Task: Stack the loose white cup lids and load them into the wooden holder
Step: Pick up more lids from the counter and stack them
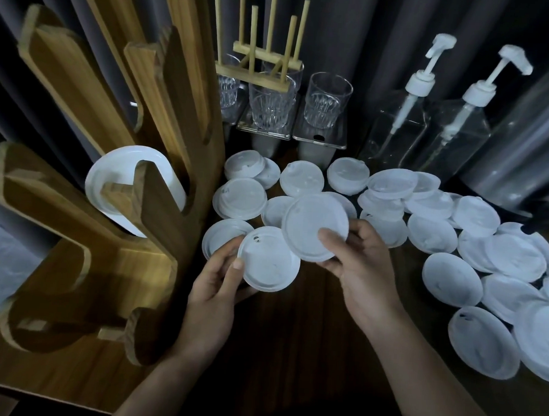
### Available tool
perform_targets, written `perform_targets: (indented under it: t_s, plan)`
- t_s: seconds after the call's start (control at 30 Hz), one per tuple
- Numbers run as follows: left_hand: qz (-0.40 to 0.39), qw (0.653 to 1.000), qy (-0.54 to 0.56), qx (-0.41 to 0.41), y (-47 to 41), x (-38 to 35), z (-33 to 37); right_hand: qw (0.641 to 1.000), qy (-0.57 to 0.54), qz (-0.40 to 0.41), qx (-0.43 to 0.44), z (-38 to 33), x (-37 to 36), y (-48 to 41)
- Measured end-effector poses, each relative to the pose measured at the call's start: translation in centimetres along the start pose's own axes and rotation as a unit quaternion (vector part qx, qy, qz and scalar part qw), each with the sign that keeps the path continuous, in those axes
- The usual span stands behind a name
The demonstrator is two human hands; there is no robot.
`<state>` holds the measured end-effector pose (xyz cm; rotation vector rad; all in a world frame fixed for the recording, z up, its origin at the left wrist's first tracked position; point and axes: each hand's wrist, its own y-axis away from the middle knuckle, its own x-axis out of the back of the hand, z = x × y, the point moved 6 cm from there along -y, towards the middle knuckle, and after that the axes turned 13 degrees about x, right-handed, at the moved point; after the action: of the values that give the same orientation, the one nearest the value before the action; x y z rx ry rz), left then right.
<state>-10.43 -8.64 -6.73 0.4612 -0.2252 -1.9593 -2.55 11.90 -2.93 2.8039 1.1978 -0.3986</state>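
Note:
My left hand [213,287] grips a white cup lid [268,261] by its left edge, thumb on top. A second white lid [310,224], tilted toward me, is pinched by my right hand [364,263], and its lower edge overlaps the first lid. Several loose white lids [475,237] lie scattered over the dark wooden table from the middle to the right edge. The wooden holder [158,211] stands at the left with a stack of white lids [122,174] in one of its slots.
Behind the lids stand clear glasses [326,99] on small trays, a wooden peg rack [261,64] and two clear pump bottles [455,134]. A shiny cylinder [524,151] is at the far right. Dark curtains hang behind.

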Motion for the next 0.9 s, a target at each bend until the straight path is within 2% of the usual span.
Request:
perform_targets:
  t_s: [0.13, 0.3, 0.5, 0.73, 0.9]
  plan:
    - [-0.009, 1.000, -0.002, -0.005, 0.1, 0.0, 0.2, 0.997, 0.078, -0.027, -0.007, 1.6, -1.5, 1.1]
    - [-0.018, 1.000, 0.002, -0.010, 0.4, -0.2, 0.4, 0.982, 0.184, -0.028, 0.035, 2.4, -1.8, 1.7]
    - [-0.034, 0.999, 0.004, -0.007, 0.4, 0.0, 0.2, 0.974, 0.222, -0.015, 0.038, 3.0, -2.5, 2.0]
    - [-0.051, 0.997, 0.049, 0.019, 0.2, 0.4, -0.1, 0.953, 0.282, -0.010, 0.111, 3.2, -3.9, 2.8]
    - [-0.057, 0.998, 0.021, -0.009, 0.4, 0.3, 0.1, 0.950, 0.281, -0.015, 0.132, 3.3, -3.7, 2.9]
